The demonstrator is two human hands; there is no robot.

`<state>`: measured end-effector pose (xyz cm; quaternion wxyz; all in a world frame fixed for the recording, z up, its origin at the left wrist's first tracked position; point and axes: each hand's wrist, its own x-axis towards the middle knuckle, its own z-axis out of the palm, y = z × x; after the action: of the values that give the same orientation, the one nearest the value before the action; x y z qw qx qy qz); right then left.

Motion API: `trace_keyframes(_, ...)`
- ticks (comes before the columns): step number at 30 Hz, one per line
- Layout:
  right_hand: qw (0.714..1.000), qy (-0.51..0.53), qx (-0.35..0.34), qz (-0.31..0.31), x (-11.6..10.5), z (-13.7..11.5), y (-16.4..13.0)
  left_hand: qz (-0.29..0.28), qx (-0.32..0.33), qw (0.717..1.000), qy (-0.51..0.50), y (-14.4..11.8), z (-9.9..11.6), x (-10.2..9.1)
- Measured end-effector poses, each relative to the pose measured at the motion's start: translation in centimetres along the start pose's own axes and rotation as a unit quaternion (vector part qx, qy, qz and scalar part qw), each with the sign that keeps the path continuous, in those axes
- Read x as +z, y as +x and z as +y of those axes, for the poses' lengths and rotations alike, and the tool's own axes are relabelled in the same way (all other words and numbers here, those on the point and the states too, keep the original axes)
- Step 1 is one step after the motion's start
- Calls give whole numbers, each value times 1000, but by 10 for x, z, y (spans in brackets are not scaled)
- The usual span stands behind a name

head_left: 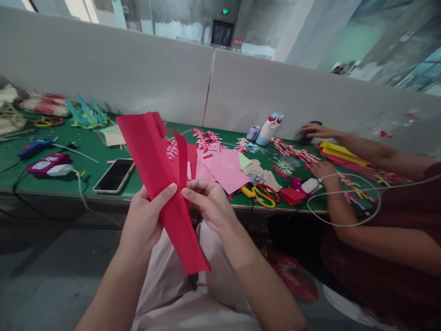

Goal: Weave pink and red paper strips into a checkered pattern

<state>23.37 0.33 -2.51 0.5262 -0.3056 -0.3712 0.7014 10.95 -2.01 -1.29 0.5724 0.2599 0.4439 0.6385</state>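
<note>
A long sheet of red paper [144,151], creased lengthwise, slants over my lap in front of the table edge. My left hand [148,216] grips it from the left, thumb pressed on its face. Along the right edge a narrow red paper strip [182,158] stands partly away from the sheet, and my right hand [210,202] pinches it between thumb and fingers. Whether the strip is still joined to the sheet is hard to see. Behind my hands lie pink paper sheets [229,170] and yellow-handled scissors [260,195].
A phone [115,175], a purple power strip [50,165] and a blue glue gun [34,148] lie at left. A white bottle [269,131] and a can [252,134] stand by the grey partition [255,87]. At right, a co-worker's hand [325,174] rests near a white cable.
</note>
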Motion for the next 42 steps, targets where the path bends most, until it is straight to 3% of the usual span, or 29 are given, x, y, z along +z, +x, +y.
trace_keyframes(11,999,30,14,33,3,0,2,-18,-14,1000,-8,0,2,-4)
trace_keyframes(18,999,41,-5,6,3,3,-1,-10,-20,1000,-9,1,2,-4)
trace_keyframes(21,999,21,24,-8,2,-1,-2,-15,-15,1000,-10,2,3,-5)
trace_keyframes(24,998,17,52,1,0,-3,-2,-20,-19,1000,-8,2,4,-6)
trace_keyframes(42,998,40,45,14,0,-7,-1,-22,2,999,33,-2,6,-6)
